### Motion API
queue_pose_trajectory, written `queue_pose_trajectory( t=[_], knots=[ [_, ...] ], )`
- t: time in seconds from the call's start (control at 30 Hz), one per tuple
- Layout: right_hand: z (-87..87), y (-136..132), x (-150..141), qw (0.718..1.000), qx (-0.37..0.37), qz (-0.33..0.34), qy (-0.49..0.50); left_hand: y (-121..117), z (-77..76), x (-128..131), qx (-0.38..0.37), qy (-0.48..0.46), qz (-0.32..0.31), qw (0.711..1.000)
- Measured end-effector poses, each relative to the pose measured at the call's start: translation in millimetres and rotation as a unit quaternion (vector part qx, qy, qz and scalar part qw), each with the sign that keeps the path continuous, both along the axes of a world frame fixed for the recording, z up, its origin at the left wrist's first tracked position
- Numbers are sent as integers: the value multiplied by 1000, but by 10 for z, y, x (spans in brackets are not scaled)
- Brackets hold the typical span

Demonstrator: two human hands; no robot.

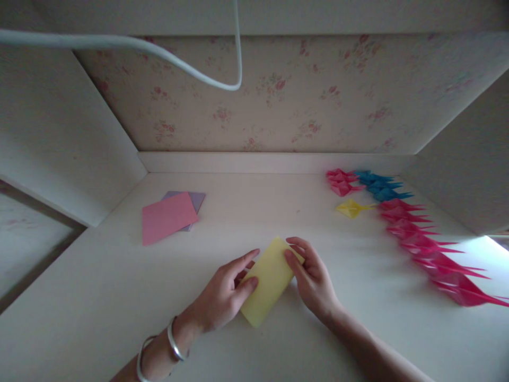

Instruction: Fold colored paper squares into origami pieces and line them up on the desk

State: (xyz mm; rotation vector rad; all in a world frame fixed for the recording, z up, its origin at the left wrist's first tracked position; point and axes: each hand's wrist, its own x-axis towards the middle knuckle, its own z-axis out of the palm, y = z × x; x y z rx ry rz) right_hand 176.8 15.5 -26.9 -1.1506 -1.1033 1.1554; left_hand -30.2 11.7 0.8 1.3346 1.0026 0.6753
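A sheet of pale yellow paper [270,281], folded into a narrow rectangle, is held slanted between my two hands over the white desk. My left hand [228,292] grips its left long edge, thumb on top and the fingers partly hidden behind. At the upper right corner my right hand [312,276] pinches the paper between thumb and fingers. Two silver bangles [175,339] circle my left wrist.
Pink paper [169,217] overlaps purple paper [196,200] at the left. On the right stand folded paper cranes: several pink [425,245], several blue [382,185] and one yellow [352,208]. A white cable [178,61] hangs overhead, before a floral back wall [274,106].
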Motion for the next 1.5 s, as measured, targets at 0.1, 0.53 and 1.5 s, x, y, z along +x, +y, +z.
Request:
queue_pose_trajectory(
  t=[0.1,0.53,1.5],
  knots=[
    [-9,-11,-9,1000,13,-19,-17,7,23,24,-93,-59,20,994],
    [232,-32,-278,996,-13,-60,58,-99,82,92,-320,-232,-90,914],
    [-4,63,-136,994,-52,-42,83,47,-18,-56,-78,-25,21,996]
  ],
)
